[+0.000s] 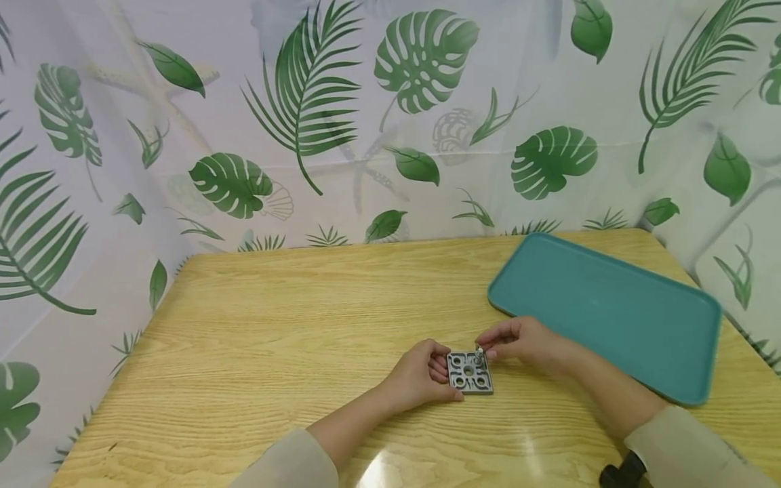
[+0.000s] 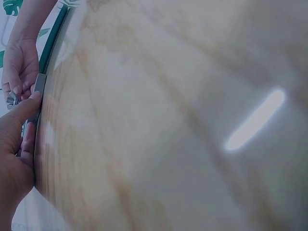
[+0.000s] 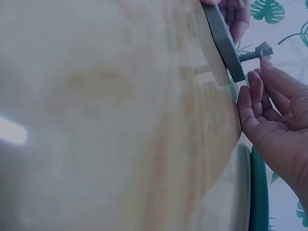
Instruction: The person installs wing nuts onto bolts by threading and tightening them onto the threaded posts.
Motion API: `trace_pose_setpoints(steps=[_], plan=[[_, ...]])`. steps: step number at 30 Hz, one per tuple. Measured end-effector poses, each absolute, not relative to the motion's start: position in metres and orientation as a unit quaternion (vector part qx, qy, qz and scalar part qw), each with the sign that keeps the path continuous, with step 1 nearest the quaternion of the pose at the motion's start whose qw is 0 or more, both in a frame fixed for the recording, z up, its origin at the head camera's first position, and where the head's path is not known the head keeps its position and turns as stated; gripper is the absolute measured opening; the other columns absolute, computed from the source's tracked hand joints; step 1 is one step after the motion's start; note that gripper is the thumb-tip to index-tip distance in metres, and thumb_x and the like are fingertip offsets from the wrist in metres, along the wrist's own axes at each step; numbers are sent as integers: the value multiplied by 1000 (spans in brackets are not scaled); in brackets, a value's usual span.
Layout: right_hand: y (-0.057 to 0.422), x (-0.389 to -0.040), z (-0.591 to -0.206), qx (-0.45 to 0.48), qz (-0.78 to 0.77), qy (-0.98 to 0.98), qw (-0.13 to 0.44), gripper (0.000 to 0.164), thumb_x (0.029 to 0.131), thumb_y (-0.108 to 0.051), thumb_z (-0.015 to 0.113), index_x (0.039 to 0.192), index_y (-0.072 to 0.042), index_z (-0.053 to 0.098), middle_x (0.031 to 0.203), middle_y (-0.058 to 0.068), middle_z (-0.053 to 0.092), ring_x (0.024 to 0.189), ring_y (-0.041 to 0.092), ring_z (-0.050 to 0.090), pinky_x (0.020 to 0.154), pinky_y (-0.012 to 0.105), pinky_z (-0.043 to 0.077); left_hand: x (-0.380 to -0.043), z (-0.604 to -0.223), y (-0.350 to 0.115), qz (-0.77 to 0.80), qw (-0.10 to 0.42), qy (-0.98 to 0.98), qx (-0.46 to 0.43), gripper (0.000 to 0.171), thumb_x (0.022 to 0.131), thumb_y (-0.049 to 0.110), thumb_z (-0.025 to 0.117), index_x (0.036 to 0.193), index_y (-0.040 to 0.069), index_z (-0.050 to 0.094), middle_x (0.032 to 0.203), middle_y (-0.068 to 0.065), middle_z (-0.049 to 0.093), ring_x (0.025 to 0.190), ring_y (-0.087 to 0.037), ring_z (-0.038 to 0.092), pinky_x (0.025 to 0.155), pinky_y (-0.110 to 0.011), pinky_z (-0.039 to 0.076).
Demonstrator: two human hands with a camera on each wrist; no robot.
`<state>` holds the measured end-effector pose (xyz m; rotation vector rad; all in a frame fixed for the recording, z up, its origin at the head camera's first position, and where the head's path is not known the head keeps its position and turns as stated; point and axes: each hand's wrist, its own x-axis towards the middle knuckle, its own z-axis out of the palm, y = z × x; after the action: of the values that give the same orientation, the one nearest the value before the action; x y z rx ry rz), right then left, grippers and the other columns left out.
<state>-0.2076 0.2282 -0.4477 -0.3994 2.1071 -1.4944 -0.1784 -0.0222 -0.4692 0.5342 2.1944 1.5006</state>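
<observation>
A square grey metal plate (image 1: 469,371) with several round holes sits low over the wooden table, right of its middle. My left hand (image 1: 421,376) grips it from the left, thumb along the near edge and fingers at the far left corner. In the plate's far right hole stands a wing bolt (image 3: 255,53), its threaded shank partly showing above the plate. At the bolt's winged head, my right hand (image 1: 527,346) pinches with thumb and index finger. The other fingers of that hand (image 3: 284,115) are bent beside the plate in the right wrist view.
A teal tray (image 1: 601,308) lies at the table's right side, beyond and beside the right forearm. Wood-grain tabletop (image 1: 274,339) extends to the left. A leaf-patterned cloth (image 1: 342,135) hangs behind the table and along both sides.
</observation>
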Motion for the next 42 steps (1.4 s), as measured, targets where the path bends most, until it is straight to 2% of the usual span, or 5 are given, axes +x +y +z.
trace_pose_setpoints(steps=[4,12,23,34,42], plan=[[228,-217,-446,-175,-556,756,298,45,85,-13,71,118,14,57,113,18,64,92,6,62,79,23,53,-178,-468,-23,539,214,792,191,63,68,8,85,120,0,49,98,-2,54,81,-7,56,73,-16,52],[227,-223,-451,-204,-551,752,301,32,83,-10,72,106,11,63,95,0,68,81,10,60,70,23,53,-178,-470,-22,543,214,789,191,64,67,8,85,120,0,50,97,-2,54,80,-6,56,72,-16,53],[226,-204,-460,-203,-546,797,160,19,81,-9,74,88,8,68,86,0,70,78,5,61,67,20,52,-178,-470,-22,541,211,790,196,63,68,8,85,120,-1,50,98,-2,54,80,-6,55,72,-15,52],[213,-175,-455,-174,-504,845,33,10,78,-10,77,76,-9,67,80,3,68,74,3,60,65,19,51,-179,-469,-22,543,211,789,194,64,68,7,85,120,-1,49,98,-3,53,80,-6,55,72,-15,52],[219,-179,-450,-170,-510,838,100,15,77,-15,78,78,-4,68,79,4,68,69,5,59,61,21,50,-179,-470,-22,542,208,791,194,64,67,7,85,120,-1,50,98,-2,54,79,-6,55,72,-15,52]])
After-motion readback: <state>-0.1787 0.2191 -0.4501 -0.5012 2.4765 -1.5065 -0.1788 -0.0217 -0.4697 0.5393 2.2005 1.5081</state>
